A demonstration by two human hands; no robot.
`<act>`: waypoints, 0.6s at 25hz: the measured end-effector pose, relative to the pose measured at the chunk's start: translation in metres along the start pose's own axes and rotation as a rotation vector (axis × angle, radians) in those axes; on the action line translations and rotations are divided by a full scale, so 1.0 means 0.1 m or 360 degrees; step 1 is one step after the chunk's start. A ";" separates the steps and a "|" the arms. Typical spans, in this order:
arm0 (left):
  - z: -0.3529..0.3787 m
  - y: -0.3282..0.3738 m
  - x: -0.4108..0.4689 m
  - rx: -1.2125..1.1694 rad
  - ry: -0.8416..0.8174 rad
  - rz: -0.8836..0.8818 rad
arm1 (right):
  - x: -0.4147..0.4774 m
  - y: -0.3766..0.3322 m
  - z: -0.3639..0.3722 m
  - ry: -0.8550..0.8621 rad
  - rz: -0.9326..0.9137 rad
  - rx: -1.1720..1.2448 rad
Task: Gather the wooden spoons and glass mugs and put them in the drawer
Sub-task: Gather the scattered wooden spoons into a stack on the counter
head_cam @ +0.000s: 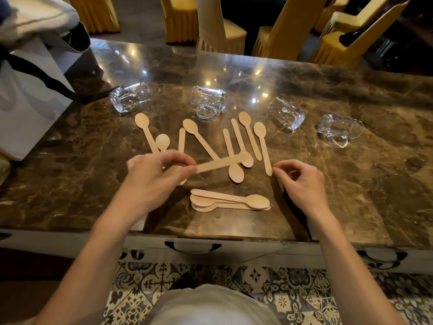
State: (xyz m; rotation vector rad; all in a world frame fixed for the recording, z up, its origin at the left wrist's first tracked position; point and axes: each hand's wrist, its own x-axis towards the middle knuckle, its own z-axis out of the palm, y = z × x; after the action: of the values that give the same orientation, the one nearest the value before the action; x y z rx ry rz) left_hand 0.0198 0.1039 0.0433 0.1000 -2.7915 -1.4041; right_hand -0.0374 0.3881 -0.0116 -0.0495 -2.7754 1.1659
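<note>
Our left hand (pixel 154 170) pinches lifted spoon (pixel 220 162), right hand (pixel 304 181) curls at second spoon (pixel 263 146) tip, grip unclear, likely feeding stack (pixel 230 200) at table (pixel 351 184) near edge.

Two bare forearms reach forward, well apart. The left hand (pixel 152 174) pinches a wooden spoon (pixel 220 163) between thumb and fingers. The right hand (pixel 302 181) curls its fingers at a second spoon (pixel 263 146); grip unclear.
</note>
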 end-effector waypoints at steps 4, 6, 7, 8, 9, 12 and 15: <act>0.39 0.06 0.08 0.0148 -0.0197 0.0121 | 0.18 0.01 0.04 0.0063 0.0079 -0.0156; 0.52 0.07 0.09 0.0216 -0.0251 0.0143 | 0.23 -0.02 0.09 0.0033 0.0089 -0.0253; 0.55 0.06 0.09 0.0238 -0.0273 0.0158 | 0.24 -0.04 0.11 0.0023 0.0093 -0.0317; 0.57 0.07 0.09 0.0260 -0.0290 0.0172 | 0.25 -0.05 0.13 0.0024 0.0100 -0.0386; 0.58 0.08 0.09 0.0283 -0.0304 0.0185 | 0.25 -0.07 0.14 0.0032 0.0116 -0.0452; 0.62 0.06 0.09 0.0332 -0.0327 0.0220 | 0.30 -0.10 0.17 0.0000 0.0243 -0.0543; 0.67 0.02 0.10 0.0350 -0.0333 0.0240 | 0.36 -0.14 0.18 -0.0112 0.0428 -0.0507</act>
State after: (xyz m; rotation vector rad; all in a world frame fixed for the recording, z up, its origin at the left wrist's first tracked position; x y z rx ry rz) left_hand 0.0069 0.1578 0.0046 -0.2653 -3.0370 -1.1327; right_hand -0.0752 0.3689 -0.0100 -0.4327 -3.0615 0.7700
